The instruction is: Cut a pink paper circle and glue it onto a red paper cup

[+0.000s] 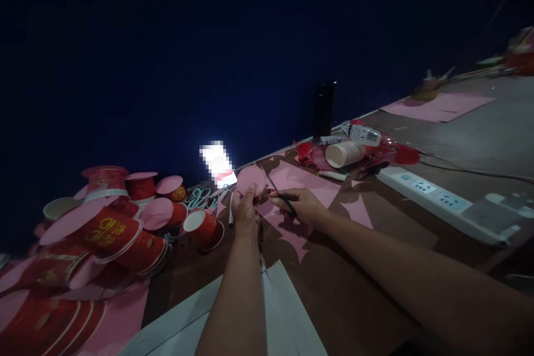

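My left hand is closed, with the thumb on the face of a round pink paper disc held up above the table. To its right, my right hand is closed around dark, slim scissors; their thin end points up at the disc's right edge. How far the blades are apart cannot be made out. Beneath both hands lies a cut pink sheet with curved notches. A red paper cup lies tilted just left of my left forearm.
Red cups with pink discs are heaped at left. A glowing phone-like screen stands behind. At right are a power strip, stacked white cups in plastic wrap and a dark bottle. Pink offcuts are scattered nearby.
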Demonstrator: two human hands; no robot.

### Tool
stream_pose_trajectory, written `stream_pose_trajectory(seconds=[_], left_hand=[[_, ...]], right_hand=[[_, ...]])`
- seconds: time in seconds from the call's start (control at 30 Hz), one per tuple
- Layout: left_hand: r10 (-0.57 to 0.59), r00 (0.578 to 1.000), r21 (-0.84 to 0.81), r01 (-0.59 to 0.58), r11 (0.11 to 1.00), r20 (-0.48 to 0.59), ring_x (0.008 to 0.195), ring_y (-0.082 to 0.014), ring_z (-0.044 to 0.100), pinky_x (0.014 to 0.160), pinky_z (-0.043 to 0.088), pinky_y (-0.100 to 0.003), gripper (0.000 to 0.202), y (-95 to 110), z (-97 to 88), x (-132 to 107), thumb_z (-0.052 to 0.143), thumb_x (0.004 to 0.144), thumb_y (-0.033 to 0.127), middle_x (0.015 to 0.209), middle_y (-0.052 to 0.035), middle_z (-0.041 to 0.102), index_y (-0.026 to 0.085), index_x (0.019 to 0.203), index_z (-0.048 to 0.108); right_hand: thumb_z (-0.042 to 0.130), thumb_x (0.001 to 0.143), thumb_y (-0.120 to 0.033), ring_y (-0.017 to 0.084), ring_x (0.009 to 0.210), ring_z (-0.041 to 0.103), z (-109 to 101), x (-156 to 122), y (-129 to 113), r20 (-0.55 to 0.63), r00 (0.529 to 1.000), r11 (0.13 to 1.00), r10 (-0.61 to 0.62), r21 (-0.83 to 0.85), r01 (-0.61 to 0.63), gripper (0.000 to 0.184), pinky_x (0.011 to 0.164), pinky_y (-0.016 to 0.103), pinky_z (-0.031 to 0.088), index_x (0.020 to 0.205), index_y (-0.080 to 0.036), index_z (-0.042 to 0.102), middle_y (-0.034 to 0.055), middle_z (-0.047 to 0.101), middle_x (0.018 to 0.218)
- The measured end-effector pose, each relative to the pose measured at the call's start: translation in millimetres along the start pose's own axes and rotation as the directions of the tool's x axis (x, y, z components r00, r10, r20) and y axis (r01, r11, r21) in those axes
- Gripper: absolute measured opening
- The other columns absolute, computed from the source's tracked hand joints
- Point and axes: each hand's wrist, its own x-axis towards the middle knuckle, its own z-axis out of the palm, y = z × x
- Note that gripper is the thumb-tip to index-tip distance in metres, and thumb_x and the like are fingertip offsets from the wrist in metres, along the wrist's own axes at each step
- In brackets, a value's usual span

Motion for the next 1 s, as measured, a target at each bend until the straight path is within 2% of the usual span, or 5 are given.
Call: stream_pose_trajectory(seconds=[0.3,0.43,0.73,1.0], left_hand=[[0.018,1.0,0.087,-0.019,0.996,0.008,0.04,-0.0048,0.046,0.04,0.033,-0.017,0.045,-0.5,0.3,-1.7,0.077,0.052,0.033,0.059,0.0039,0.055,0.012,0.085,0.056],[0.009,1.0,0.091,-0.009,0.996,-0.004,0.041,-0.0047,0.046,0.041,0.035,-0.017,0.043,-0.1,0.1,-1.0,0.077,0.051,0.033,0.06,0.0031,0.056,0.012,0.084,0.057],[-0.066,0.996,-0.041,0.064,0.997,-0.052,0.037,-0.0031,0.042,0.038,0.031,-0.016,0.04,0.2,-3.0,3.9,0.079,0.046,0.027,0.057,0.0056,0.055,0.014,0.075,0.056],[-0.118,0.991,-0.179,0.105,0.978,-0.061,0.059,-0.0115,0.059,0.05,0.045,-0.021,0.036,2.4,0.7,1.8,0.075,0.047,0.013,0.068,0.0015,0.06,0.016,0.078,0.056]], right_hand=[[0.072,0.059,-0.05,0.006,0.042,0.041,-0.9,3.1,4.0,-0.003,1.0,0.999,-0.018,0.047,0.018,0.056,0.039,0.019,0.032,0.099,-0.011,0.069,-0.004,0.051,0.049],[0.073,0.059,-0.05,0.007,0.043,0.043,-0.2,2.5,2.1,-0.024,1.0,0.999,-0.013,0.045,0.014,0.056,0.038,0.019,0.031,0.099,-0.01,0.069,-0.0031,0.052,0.05],[0.073,0.059,-0.048,0.006,0.044,0.045,0.5,2.9,1.6,-0.027,1.0,0.999,-0.009,0.036,0.01,0.053,0.038,0.018,0.03,0.097,-0.011,0.07,-0.0019,0.054,0.054],[0.072,0.063,-0.048,0.007,0.045,0.046,-2.4,6.5,9.7,0.015,1.0,0.999,-0.021,0.04,0.02,0.052,0.036,0.016,0.029,0.1,-0.013,0.069,-0.0016,0.054,0.054]])
